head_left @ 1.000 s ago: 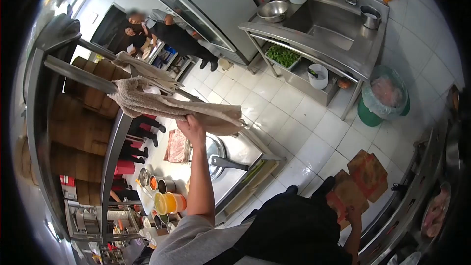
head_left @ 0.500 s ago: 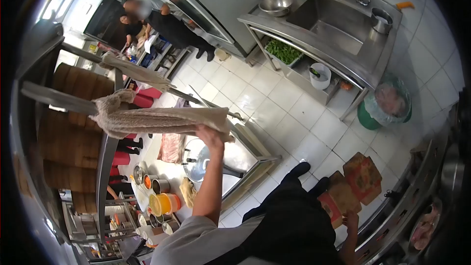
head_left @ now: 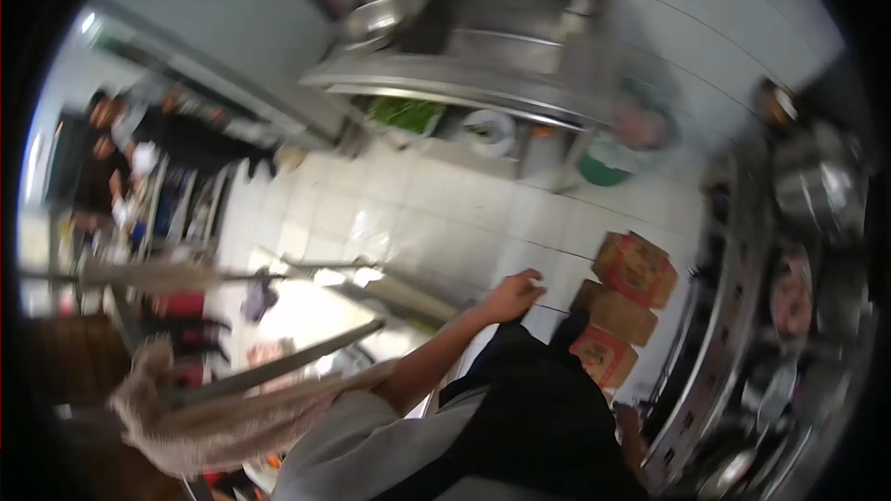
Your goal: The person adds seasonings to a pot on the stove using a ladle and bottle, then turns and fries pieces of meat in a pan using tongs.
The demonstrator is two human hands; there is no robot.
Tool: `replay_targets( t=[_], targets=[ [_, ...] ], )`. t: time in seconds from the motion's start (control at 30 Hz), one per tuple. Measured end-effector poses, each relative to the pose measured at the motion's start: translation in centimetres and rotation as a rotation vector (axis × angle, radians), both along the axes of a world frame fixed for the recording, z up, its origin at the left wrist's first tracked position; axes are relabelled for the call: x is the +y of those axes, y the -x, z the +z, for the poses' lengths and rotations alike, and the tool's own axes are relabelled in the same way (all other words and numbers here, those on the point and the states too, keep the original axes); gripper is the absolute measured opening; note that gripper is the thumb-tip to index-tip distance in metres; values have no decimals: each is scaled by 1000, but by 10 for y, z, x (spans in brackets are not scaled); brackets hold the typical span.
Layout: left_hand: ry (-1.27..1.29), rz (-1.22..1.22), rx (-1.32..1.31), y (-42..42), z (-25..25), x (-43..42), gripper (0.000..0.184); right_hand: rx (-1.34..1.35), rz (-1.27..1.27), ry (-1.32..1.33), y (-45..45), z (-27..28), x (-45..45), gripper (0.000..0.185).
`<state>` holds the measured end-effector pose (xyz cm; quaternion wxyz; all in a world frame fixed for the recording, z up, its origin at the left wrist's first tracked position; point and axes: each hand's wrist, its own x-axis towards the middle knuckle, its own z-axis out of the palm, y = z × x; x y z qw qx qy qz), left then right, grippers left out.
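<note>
My left hand (head_left: 513, 298) is out in front of my black apron, above the tiled floor. Its fingers are loosely bent and apart, with nothing in them. Behind that forearm, a beige towel (head_left: 218, 417) hangs over a metal bar (head_left: 278, 359). Low beside the stove's front edge is my right hand (head_left: 628, 419), dark and smeared, so its fingers cannot be read. Flattened cardboard pieces with red print (head_left: 639, 269) lie on the floor near my feet, close to the right hand.
A steel sink (head_left: 510, 23) stands ahead, with greens (head_left: 406, 115) and a white bucket (head_left: 489, 133) below. A green bin (head_left: 603, 170) is beside it. Along the right runs a stove (head_left: 710, 353) with a large pot (head_left: 817, 176). Other people (head_left: 176, 134) stand at the far left.
My left hand has come off the towel and moved right, over the floor. My right hand has shifted slightly left. The view has swung right, bringing more of the stove in.
</note>
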<state>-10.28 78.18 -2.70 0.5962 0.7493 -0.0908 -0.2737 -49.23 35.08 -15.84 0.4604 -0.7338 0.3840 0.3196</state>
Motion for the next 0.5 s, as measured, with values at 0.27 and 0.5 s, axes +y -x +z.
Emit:
replay_targets(
  t=[0.27, 0.5],
  targets=[
    [555, 767, 280, -134, 69, 97, 55, -349, -245, -18, 8, -10, 40, 30],
    [166, 903, -1168, -145, 272, 152, 45, -482, 752, 646, 92, -79, 59, 34]
  ],
)
